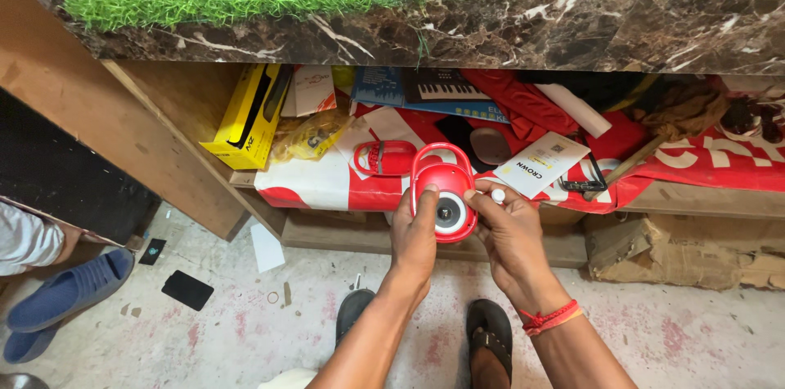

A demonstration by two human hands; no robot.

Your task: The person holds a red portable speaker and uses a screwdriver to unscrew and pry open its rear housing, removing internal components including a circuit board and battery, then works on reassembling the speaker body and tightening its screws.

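My left hand (414, 235) grips a red oval device (442, 190) with a handle loop on top and a round grey-and-white face low on its front. My right hand (510, 235), with a red thread band at the wrist, touches the device's right edge and pinches a small white piece (497, 195) at its fingertips. A second red part with a loop handle (384, 158) lies on the low shelf just behind and to the left.
The low shelf holds a yellow box (245, 115), a red-and-white sheet (327, 176), a paper leaflet (540, 164), black glasses (582, 185) and a toy keyboard box (441, 88). A marble counter edge (491, 29) with green turf overhangs. Another person's blue slippers (57, 295) are at left; cardboard (679, 250) at right.
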